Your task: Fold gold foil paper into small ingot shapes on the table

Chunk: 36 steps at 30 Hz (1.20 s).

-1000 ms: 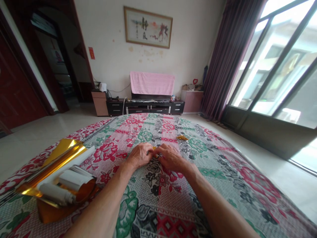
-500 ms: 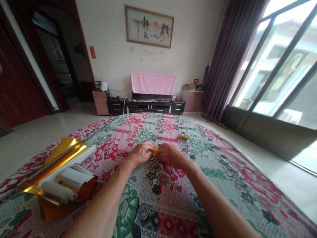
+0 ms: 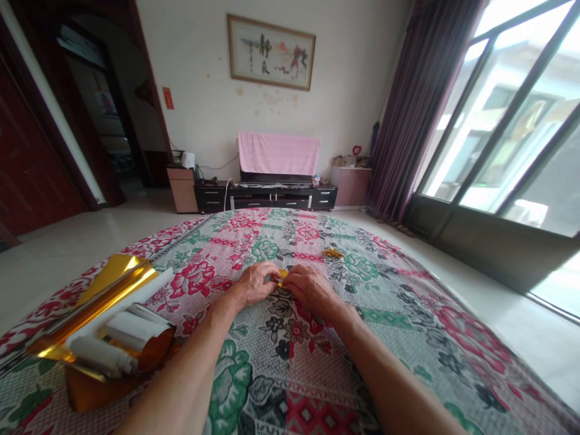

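Observation:
A small piece of gold foil (image 3: 283,275) shows between my two hands above the patterned cloth (image 3: 254,329). My left hand (image 3: 257,283) pinches its left side with fingers bent. From the right, my right hand (image 3: 310,287) has its fingers closed on the same piece, hiding part of it. Another small crumpled gold piece (image 3: 333,253) lies on the cloth beyond my right hand. At the left lie gold foil sheets (image 3: 102,293) with a white roll (image 3: 104,356) and a white, curled sheet (image 3: 136,329) on them.
The cloth covers a large round-edged surface. Beyond it stand a low black cabinet (image 3: 258,199) and a screen under a pink cloth (image 3: 278,152). A purple curtain (image 3: 403,103) and windows are at the right.
My right hand has tilted slightly, and its fingers have shifted a little over the foil. The whole view has moved slightly.

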Motion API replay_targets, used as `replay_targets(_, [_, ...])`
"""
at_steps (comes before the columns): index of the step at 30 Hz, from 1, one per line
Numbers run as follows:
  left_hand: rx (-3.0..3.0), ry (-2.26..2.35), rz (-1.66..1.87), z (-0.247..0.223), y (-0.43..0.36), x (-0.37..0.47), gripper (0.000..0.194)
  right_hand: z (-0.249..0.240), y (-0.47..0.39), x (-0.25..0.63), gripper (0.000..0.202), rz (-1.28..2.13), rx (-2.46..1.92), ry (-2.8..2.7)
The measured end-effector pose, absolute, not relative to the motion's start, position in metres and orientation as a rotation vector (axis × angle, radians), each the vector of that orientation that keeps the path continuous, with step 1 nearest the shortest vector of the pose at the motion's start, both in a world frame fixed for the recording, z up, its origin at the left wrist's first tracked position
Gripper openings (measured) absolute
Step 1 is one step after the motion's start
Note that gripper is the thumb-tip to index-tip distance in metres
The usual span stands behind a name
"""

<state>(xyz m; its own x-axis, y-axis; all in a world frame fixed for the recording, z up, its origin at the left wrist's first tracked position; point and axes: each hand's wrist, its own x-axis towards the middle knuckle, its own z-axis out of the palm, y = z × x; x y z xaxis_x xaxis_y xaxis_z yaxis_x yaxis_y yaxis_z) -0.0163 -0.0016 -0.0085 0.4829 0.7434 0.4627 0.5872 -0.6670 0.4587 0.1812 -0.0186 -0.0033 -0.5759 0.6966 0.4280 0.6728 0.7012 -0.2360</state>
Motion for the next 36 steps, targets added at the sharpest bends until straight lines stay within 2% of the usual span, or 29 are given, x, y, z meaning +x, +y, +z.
replay_targets(7, [2.571,1.133,0.928,-0.007,-0.004,-0.013,0.008,-0.004,-0.022,0.175,0.025,0.070,-1.115,-2.368])
replay_targets(9, [2.594,1.169,0.917,-0.008,-0.004,-0.011,0.006,-0.004,-0.022,0.175,0.021,0.093,-1.130,-2.335])
replay_targets(11, [2.626,1.182,0.905,-0.010,-0.003,-0.011,0.007,-0.005,-0.021,0.177,0.015,0.142,-1.123,-2.302])
replay_targets(15, [2.653,1.223,0.892,-0.011,-0.003,-0.008,0.011,-0.008,-0.017,0.181,0.028,0.216,-1.092,-2.270])
replay_targets(26, [2.575,1.416,0.876,-0.012,-0.003,0.002,0.013,-0.017,-0.011,0.180,0.020,0.227,-1.048,-2.161])
replay_targets(36, [2.555,1.475,0.915,-0.013,-0.004,0.006,0.014,-0.014,-0.011,0.181,0.023,0.229,-1.053,-2.214])
